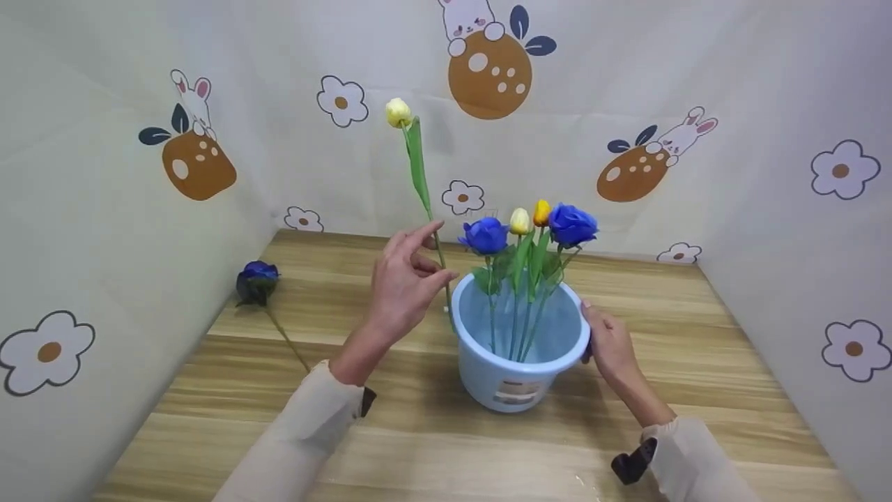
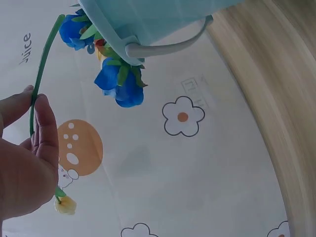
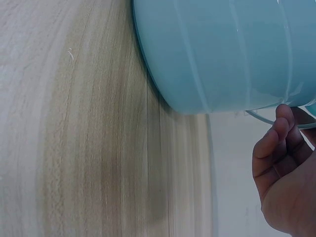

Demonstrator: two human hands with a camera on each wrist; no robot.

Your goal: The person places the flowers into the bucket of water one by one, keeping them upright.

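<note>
My left hand (image 1: 404,286) pinches the green stem of a pale yellow tulip (image 1: 398,112) between thumb and fingers. The tulip stands nearly upright, blossom high, its lower stem by the left rim of a light blue bucket (image 1: 481,380). Whether the stem touches that rim I cannot tell. In the left wrist view the stem's cut end (image 2: 61,18) shows free. My right hand (image 1: 612,348) grips the bucket's right rim, its fingers (image 3: 281,126) curled there. Inside the bucket stand two blue roses (image 1: 573,224), another pale yellow tulip (image 1: 520,221) and an orange-yellow tulip (image 1: 542,213).
A dark blue rose (image 1: 257,279) lies on the wood-grain table (image 1: 516,460) at the left, its stem pointing toward my left sleeve. Printed cloth walls (image 1: 390,42) enclose the table at the back and both sides. The bucket's handle (image 2: 173,48) hangs at its side.
</note>
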